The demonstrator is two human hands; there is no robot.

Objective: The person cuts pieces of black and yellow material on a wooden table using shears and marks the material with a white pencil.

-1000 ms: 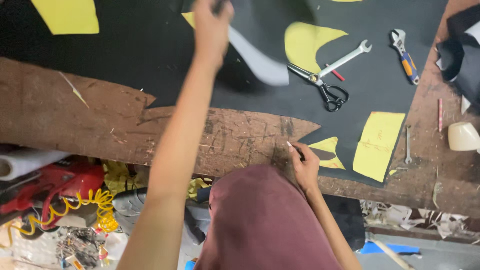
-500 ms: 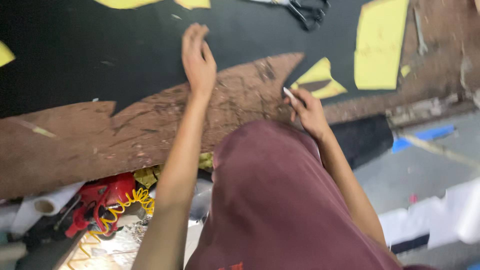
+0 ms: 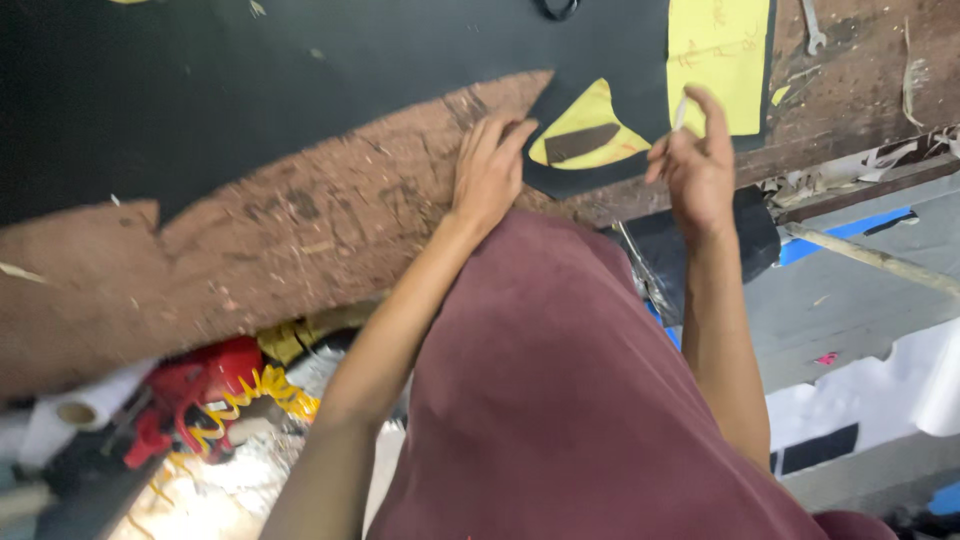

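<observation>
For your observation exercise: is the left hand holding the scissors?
No. The left hand lies flat and empty at the black sheet's edge on the bench; it grips no scissors.

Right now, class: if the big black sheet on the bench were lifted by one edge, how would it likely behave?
The black sheet lies flat and thin on the wooden bench, so it would probably droop. Its cut edges suggest soft, light material. The left hand presses its corner, hinting that it slides easily.

Your left hand lies flat, palm down, fingers together and stretched forward near the tabletop's near edge. Your right hand is raised just beside it, fingers curled in a pinch. Both forearms are bare and extended.
</observation>
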